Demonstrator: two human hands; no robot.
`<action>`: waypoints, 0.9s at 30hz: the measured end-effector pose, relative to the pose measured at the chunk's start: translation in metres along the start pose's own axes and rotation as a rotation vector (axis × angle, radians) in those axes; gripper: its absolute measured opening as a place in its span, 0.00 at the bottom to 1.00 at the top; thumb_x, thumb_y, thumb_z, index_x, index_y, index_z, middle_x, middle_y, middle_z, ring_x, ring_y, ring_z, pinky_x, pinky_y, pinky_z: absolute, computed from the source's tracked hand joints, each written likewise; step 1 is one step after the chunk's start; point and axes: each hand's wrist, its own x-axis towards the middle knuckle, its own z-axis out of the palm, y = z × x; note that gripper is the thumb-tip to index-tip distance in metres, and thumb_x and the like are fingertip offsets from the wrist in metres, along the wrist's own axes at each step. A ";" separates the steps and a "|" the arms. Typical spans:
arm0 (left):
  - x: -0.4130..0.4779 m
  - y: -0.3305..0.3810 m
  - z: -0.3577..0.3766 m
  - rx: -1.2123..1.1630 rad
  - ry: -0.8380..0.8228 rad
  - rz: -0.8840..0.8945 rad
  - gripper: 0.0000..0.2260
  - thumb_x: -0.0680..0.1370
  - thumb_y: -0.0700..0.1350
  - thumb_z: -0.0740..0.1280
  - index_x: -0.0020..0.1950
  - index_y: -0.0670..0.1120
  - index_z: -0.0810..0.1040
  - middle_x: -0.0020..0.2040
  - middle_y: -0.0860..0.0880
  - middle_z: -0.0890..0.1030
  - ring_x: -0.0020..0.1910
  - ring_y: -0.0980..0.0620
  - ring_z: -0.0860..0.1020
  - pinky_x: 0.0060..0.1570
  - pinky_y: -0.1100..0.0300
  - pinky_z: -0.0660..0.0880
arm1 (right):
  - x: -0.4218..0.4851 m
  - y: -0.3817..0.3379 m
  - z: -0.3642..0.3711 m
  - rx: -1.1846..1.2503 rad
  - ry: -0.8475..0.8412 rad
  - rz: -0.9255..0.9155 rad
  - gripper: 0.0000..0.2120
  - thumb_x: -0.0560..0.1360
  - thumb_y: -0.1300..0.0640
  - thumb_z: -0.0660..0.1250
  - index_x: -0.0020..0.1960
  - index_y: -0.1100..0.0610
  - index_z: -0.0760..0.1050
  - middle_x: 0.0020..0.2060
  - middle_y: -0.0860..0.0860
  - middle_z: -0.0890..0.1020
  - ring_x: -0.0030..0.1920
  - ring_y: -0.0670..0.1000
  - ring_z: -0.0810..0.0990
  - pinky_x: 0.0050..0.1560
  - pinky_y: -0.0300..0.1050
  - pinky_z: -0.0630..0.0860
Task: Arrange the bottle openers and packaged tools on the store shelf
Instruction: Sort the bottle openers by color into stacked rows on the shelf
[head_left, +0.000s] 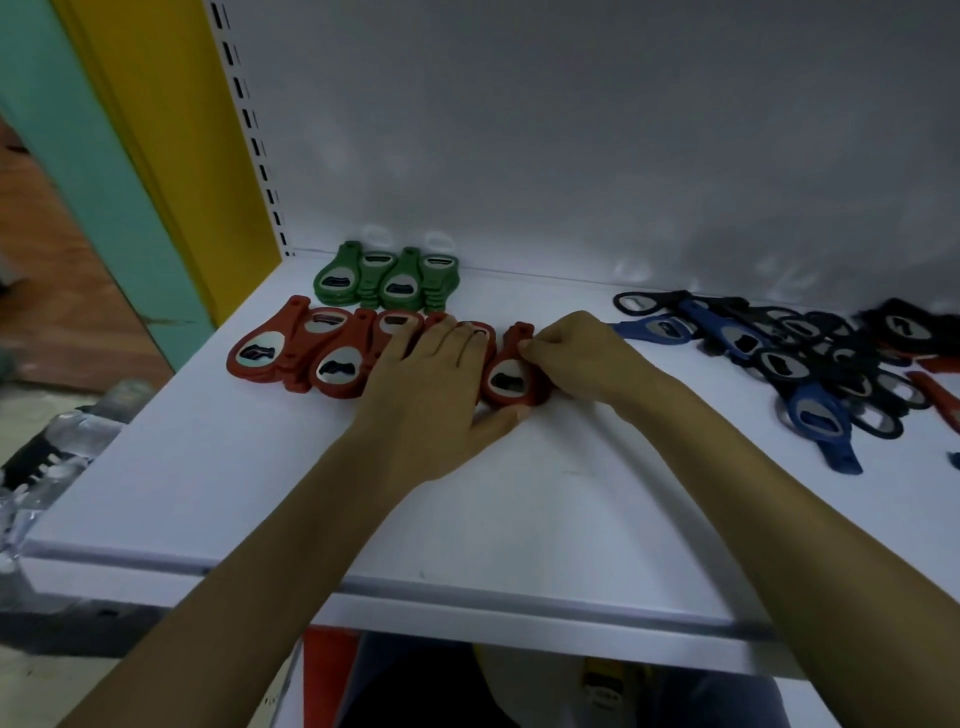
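A red bottle opener (511, 382) is pinched at its narrow end by the right hand (576, 358), just at the right end of a row of red openers (311, 353) laid side by side on the white shelf (467, 519). The left hand (436, 384) is pressed flat over that end of the row.

The sorting is judged to be partly done. Behind the red row, near the back panel (571, 130), a short group of green openers (387, 280) is lined up neatly. Well apart to the right, a loose heap of black and blue openers (779, 358) is left unsorted, with a few red pieces at its far edge. No packaged tools can be made out, so that part cannot be judged.

Both forearms are reached forward over the shelf's front lip. The left hand is laid open, its fingers straight, its thumb spread toward the held opener. The right hand is closed on that opener, its fingers curled and its knuckles raised.
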 end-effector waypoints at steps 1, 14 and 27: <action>0.001 0.000 0.000 -0.001 -0.003 0.000 0.35 0.75 0.66 0.52 0.64 0.40 0.74 0.61 0.42 0.79 0.63 0.43 0.75 0.66 0.44 0.67 | 0.000 -0.003 0.000 -0.001 -0.022 -0.005 0.20 0.79 0.57 0.60 0.29 0.57 0.63 0.24 0.50 0.67 0.26 0.48 0.64 0.27 0.38 0.61; 0.001 -0.002 0.001 0.016 0.000 0.007 0.35 0.74 0.68 0.53 0.62 0.40 0.75 0.60 0.42 0.79 0.62 0.42 0.75 0.63 0.44 0.68 | 0.000 -0.007 0.007 0.029 -0.014 -0.059 0.14 0.79 0.59 0.60 0.36 0.64 0.73 0.30 0.57 0.74 0.33 0.55 0.74 0.43 0.51 0.76; 0.039 0.082 -0.030 0.028 -0.024 0.232 0.42 0.73 0.70 0.41 0.76 0.43 0.57 0.76 0.43 0.60 0.74 0.45 0.60 0.72 0.49 0.55 | -0.034 0.076 -0.070 0.161 0.396 -0.109 0.06 0.77 0.56 0.65 0.51 0.55 0.81 0.41 0.51 0.82 0.44 0.51 0.80 0.48 0.46 0.76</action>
